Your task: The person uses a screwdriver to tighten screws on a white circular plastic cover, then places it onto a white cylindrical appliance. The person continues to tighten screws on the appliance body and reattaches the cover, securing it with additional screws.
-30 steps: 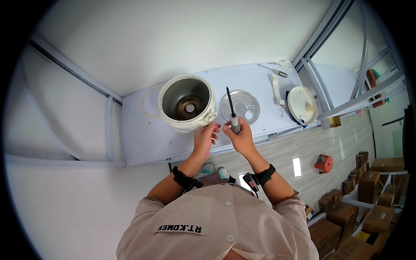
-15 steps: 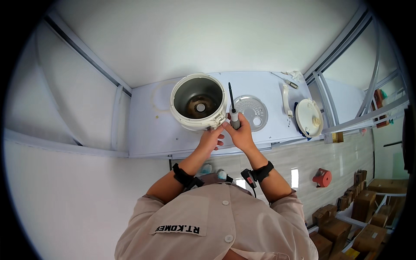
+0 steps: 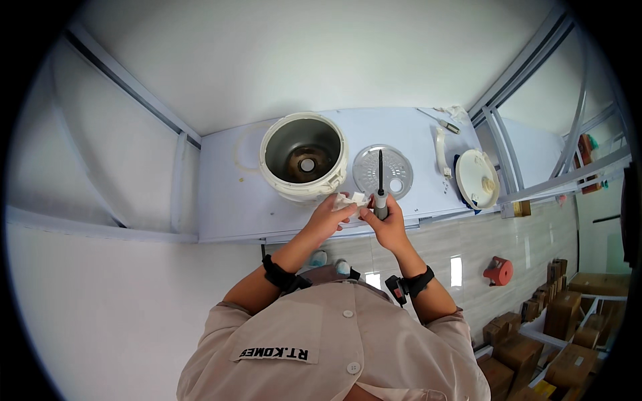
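A cream pot-shaped appliance body (image 3: 302, 191), like a rice cooker, stands on the table with its dark grey inside exposed. In front of it, my left hand (image 3: 326, 218) is closed on a small white plastic piece (image 3: 356, 198). My right hand (image 3: 388, 226) is wrapped round a screwdriver (image 3: 381, 194), whose dark shaft points away from me. Its thumb is close to the white piece; whether it touches is hard to tell. Just beyond that hand lies a round perforated metal plate (image 3: 378, 162).
To the right lie a round cream lid (image 3: 473, 175), a curved white handle (image 3: 440, 150), several tiny screws (image 3: 446, 190) and a second screwdriver (image 3: 449, 125). A metal frame (image 3: 496, 144) bounds the table's right end. On the floor are a red stool (image 3: 498, 272) and cardboard boxes (image 3: 562, 314).
Both hands have drawn back from the appliance's front rim toward me, the right one also moving right with the screwdriver. A white piece now shows in the left hand, apart from the rim.
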Motion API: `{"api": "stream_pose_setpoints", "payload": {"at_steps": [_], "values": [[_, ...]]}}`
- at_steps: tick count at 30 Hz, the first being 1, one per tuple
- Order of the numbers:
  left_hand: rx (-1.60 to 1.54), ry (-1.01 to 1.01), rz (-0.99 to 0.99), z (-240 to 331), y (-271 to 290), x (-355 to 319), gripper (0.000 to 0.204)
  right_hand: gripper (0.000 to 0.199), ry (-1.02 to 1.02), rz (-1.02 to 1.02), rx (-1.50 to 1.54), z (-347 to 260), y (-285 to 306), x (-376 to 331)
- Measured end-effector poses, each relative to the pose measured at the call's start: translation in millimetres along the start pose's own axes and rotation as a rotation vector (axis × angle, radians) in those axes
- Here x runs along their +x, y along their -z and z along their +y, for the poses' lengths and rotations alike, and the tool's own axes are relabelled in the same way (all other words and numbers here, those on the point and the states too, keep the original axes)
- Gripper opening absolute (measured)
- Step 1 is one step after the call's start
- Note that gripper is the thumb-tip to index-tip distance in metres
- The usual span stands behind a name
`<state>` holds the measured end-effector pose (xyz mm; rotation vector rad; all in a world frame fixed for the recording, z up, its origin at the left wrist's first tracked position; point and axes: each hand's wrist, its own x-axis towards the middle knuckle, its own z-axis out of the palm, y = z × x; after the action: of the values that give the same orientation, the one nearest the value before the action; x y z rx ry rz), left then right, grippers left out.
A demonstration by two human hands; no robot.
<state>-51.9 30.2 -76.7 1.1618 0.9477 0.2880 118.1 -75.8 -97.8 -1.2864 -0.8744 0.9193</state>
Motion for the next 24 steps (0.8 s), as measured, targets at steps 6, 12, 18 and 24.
{"api": "stream_pose_setpoints", "payload": {"at_steps": [6,12,18,24], "values": [[-0.064,-0.089,-0.264,-3,-8,5,0.040,0.024,0.039,0.068,-0.072,-21,12,-23],[-0.066,-0.203,-0.292,-1,-22,7,0.025,0.024,0.060,0.152,-0.025,-35,19,-37],[-0.093,-0.224,-0.367,-2,-28,13,0.023,0.023,0.038,0.212,-0.049,-25,27,-47],[0.362,-0.438,-0.284,10,-20,3,0.020,0.022,0.007,0.217,-0.186,-29,34,-53]]}}
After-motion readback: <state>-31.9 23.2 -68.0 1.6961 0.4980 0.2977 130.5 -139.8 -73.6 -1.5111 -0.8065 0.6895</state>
